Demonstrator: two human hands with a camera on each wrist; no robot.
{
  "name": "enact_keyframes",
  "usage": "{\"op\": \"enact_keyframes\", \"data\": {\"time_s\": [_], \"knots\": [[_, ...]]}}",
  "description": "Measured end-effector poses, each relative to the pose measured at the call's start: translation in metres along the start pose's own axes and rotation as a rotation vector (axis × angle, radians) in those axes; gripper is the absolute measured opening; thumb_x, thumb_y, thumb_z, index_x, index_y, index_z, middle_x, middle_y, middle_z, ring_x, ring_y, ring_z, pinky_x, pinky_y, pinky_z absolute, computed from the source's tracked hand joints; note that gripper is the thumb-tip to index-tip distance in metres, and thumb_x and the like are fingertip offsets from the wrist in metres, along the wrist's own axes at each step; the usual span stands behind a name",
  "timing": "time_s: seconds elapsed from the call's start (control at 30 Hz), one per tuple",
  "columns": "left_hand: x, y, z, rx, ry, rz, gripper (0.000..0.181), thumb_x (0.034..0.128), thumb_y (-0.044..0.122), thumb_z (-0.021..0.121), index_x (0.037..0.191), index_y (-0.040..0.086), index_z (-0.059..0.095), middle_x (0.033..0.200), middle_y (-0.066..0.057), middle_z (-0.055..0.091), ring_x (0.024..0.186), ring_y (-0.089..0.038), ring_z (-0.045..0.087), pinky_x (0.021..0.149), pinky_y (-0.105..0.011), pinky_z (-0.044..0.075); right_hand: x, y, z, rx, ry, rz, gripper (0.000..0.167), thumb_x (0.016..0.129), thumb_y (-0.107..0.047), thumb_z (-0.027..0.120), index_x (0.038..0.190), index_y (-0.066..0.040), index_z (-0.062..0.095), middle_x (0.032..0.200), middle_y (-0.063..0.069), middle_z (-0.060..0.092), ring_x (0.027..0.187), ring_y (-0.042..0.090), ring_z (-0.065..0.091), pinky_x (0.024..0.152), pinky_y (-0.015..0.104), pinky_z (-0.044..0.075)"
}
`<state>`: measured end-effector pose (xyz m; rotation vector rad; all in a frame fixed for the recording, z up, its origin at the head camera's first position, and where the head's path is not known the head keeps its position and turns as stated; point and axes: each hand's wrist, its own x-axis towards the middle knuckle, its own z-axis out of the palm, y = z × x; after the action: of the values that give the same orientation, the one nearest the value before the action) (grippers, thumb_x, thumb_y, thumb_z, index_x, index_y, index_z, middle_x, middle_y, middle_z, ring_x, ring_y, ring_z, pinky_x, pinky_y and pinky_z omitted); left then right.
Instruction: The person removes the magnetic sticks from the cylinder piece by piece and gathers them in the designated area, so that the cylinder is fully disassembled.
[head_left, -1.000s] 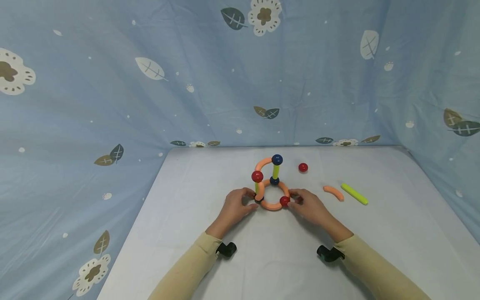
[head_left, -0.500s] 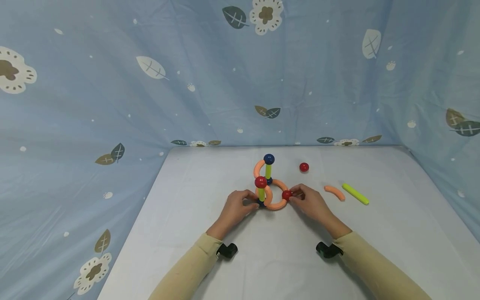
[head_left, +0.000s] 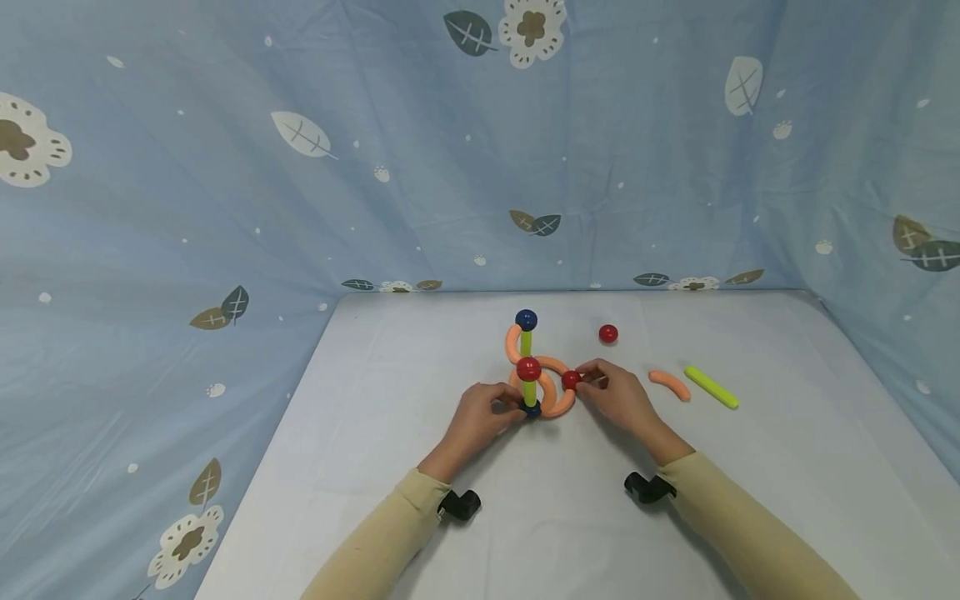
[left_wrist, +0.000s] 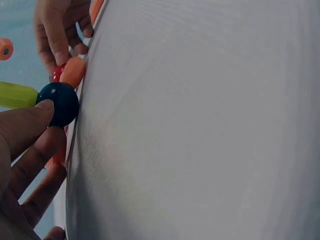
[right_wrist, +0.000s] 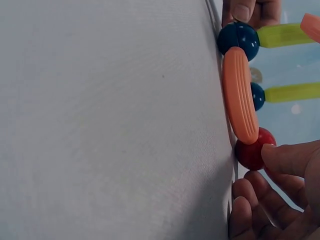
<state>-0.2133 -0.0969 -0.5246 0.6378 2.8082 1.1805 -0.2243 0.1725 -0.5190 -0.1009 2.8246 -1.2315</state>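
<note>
On the table (head_left: 555,525), right fingers (right_wrist: 287,157) pinch a red ball (right_wrist: 251,154).

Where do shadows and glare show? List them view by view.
Head: a soft shadow on the white table beneath the right hand. Left wrist: dimmer than the head view, the table looking grey. Right wrist: a broad shadow on the table beside the fingers, small glints on the nearer blue ball.
</note>
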Motion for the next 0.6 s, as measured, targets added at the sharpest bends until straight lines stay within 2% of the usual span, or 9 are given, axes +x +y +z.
{"op": "enact_keyframes", "data": {"time_s": [0.17, 0.3, 0.6], "knots": [[-0.0004, -0.0002, 0.003, -0.001, 0.012, 0.011, 0.02, 0.0868, 0.025, 0.083, 0.105, 0.02, 0.076, 0.086, 0.017, 0.071, 0.094, -0.009, 0.063, 0.094, -0.036, 0.047, 0.0033, 0.0014, 0.0014, 0.009, 0.024, -0.014, 0.028, 0.097, -0.02, 0.071, 0.121, -0.008, 0.067, 0.112, 0.011, 0.071, 0.099, 0.028, 0.065, 0.082, 0.042, 0.055], [-0.0011, 0.0011, 0.0048, 0.001, 0.013, 0.01, 0.015, 0.0875, 0.027, 0.082, 0.101, 0.023, 0.077, 0.082, 0.02, 0.067, 0.088, -0.009, 0.06, 0.086, -0.033, 0.047, 0.0051, 0.0032, 0.0021, 0.006, 0.041, -0.028, 0.026, 0.097, -0.019, 0.071, 0.12, -0.007, 0.067, 0.112, 0.011, 0.072, 0.1, 0.029, 0.065, 0.084, 0.044, 0.055], [-0.0012, 0.0041, 0.0068, -0.001, 0.015, -0.003, 0.012, 0.0872, 0.025, 0.083, 0.098, 0.024, 0.078, 0.079, 0.02, 0.064, 0.083, -0.007, 0.055, 0.079, -0.028, 0.044, 0.0067, 0.0027, 0.0016, 0.022, 0.038, -0.031, 0.027, 0.097, -0.018, 0.071, 0.121, -0.007, 0.067, 0.111, 0.01, 0.072, 0.101, 0.029, 0.065, 0.086, 0.046, 0.055]]}}
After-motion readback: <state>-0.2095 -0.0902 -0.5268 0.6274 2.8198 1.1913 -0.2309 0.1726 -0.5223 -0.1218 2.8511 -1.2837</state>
